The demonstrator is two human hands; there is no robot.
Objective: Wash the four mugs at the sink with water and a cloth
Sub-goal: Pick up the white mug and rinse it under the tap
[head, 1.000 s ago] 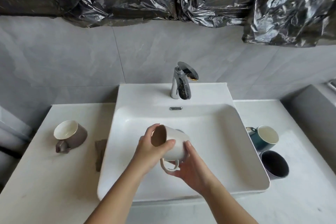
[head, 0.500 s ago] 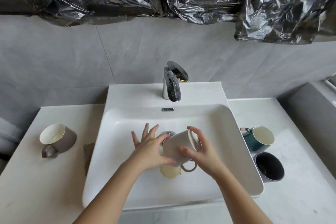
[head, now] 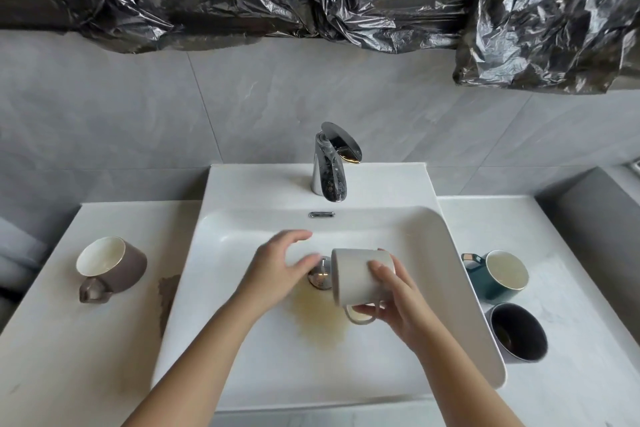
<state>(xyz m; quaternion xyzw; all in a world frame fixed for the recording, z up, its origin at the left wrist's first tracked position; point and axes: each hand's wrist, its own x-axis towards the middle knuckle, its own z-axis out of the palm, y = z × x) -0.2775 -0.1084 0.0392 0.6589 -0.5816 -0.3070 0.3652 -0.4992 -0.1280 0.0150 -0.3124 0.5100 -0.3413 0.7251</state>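
We grip the white mug (head: pixel 360 276) in our right hand (head: pixel 398 305) just right of the drain (head: pixel 320 277), tipped sideways, mouth facing left. Left hand (head: pixel 277 267) hovers left of the drain, fingers spread, empty, nearer the faucet (head: pixel 329 166) behind it.

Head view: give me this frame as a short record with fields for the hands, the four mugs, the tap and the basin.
left hand: open, over the basin beside the white mug, holding nothing
right hand: grips the white mug, tipped on its side near the drain
basin: brownish puddle below the mug
tap: no water seen running
brown mug: counter, left of basin
teal mug, dark mug: counter, right of basin
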